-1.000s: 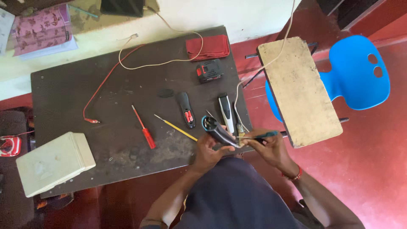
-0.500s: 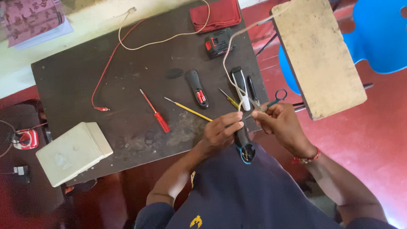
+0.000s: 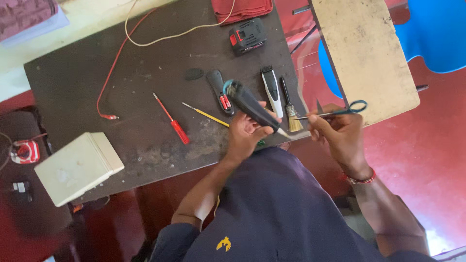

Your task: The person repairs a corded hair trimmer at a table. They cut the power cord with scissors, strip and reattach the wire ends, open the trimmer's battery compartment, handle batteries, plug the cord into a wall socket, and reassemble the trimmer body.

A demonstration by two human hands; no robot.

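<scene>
Clipper (image 3: 250, 104) is sitting gripped in the left hand (image 3: 247, 133); the right hand (image 3: 340, 133) is pinching scissors (image 3: 335, 112) beside it.

A dark worktable (image 3: 87, 82) is carrying tools. A red screwdriver (image 3: 171, 118), white clipper (image 3: 271, 88), small brush (image 3: 289, 107) and battery pack (image 3: 248, 36) are lying on it

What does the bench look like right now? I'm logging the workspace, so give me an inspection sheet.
Surface: dark worktable, scuffed and dusty near the front edge.
Job's things: black hair clipper; blue-handled scissors.
Clutter: red screwdriver, yellow screwdriver, white trimmer, small brush, battery pack, cream box.
Grippers: left hand holds the clipper; right hand holds the scissors.
Cables: red wire; cream cord.
Surroundings: wooden board, blue chair, red floor.
</scene>
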